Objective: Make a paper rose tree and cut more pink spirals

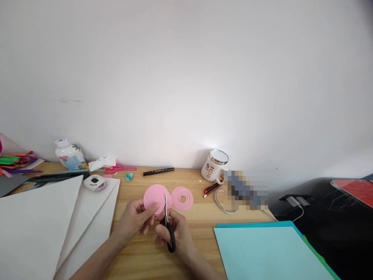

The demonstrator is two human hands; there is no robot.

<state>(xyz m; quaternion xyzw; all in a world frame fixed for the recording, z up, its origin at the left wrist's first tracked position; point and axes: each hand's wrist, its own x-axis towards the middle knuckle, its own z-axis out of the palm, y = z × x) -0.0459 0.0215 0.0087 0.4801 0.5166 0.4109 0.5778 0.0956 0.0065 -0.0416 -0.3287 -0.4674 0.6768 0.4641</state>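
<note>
Between thumb and fingers, my left hand (138, 217) grips a pink paper circle (154, 196), held up above the wooden desk. My right hand (176, 231) is closed on black-handled scissors (170, 238). Their metal blades point away from me and lie against the right part of the circle; I cannot tell whether they cut into it. Just right of the circle, a pink paper spiral (183, 198) with a hole in its middle rests on the desk. More pink paper shows at the circle's right and lower edge, partly hidden by the hands.
White sheets (32, 229) cover the left side, with a white oval device (94, 182) on them. A black marker (159, 171), pink scissors (120, 168), a bottle (70, 154) and a mug (215, 166) stand or lie near the wall. Light-blue paper (268, 252) lies at the right.
</note>
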